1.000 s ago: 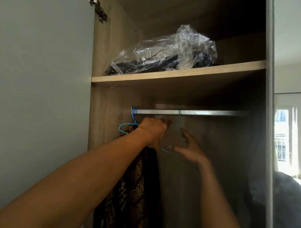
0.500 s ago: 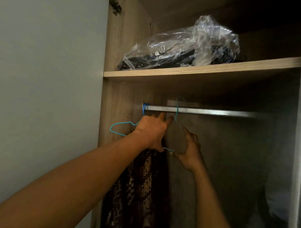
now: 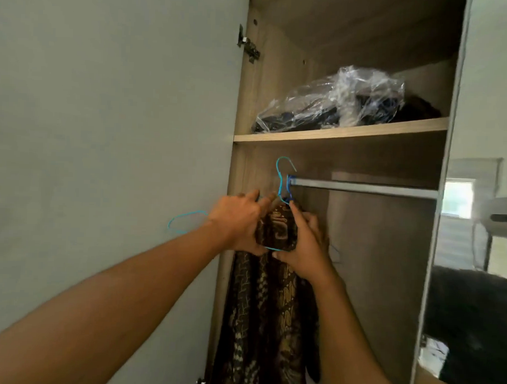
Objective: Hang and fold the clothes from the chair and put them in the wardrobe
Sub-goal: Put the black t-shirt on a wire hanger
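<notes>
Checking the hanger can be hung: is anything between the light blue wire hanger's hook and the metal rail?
Only at the left end of the silver metal rail: a dark blue hanger carrying the brown patterned garment sits there, just right of the unhooked light blue wire hanger. Rightward the rail looks bare.

Hanger [image 3: 279,179] lifted off the rail [image 3: 361,187] — right hand [image 3: 305,248] now pinches it.

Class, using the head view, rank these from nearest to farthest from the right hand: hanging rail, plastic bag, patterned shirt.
1. patterned shirt, in the right hand's grasp.
2. hanging rail, above right.
3. plastic bag, up on the shelf.
</notes>
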Demonstrator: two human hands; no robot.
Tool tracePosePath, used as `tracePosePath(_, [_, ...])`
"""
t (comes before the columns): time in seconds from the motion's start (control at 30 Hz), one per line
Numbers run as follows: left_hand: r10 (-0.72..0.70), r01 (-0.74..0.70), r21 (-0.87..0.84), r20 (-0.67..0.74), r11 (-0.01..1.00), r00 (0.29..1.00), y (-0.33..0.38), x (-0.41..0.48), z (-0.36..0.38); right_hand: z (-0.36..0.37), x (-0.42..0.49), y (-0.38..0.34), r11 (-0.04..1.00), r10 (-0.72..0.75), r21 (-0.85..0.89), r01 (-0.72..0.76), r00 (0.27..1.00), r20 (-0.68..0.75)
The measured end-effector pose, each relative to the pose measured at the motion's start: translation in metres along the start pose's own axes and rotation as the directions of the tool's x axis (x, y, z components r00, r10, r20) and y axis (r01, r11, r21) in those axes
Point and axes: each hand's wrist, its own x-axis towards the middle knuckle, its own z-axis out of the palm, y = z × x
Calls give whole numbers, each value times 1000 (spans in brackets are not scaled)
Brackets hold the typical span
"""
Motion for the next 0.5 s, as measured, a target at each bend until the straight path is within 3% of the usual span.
tracePosePath(0.27, [-184,163,163,124,973,975,-25,-145,-66,10,-88,-103,977,-207,98,191,959,196])
tracePosePath(0.5, [-377,343,259,92,903,922,-86,-273,-174,4,-139,-253,915,-398,165,369,894,207])
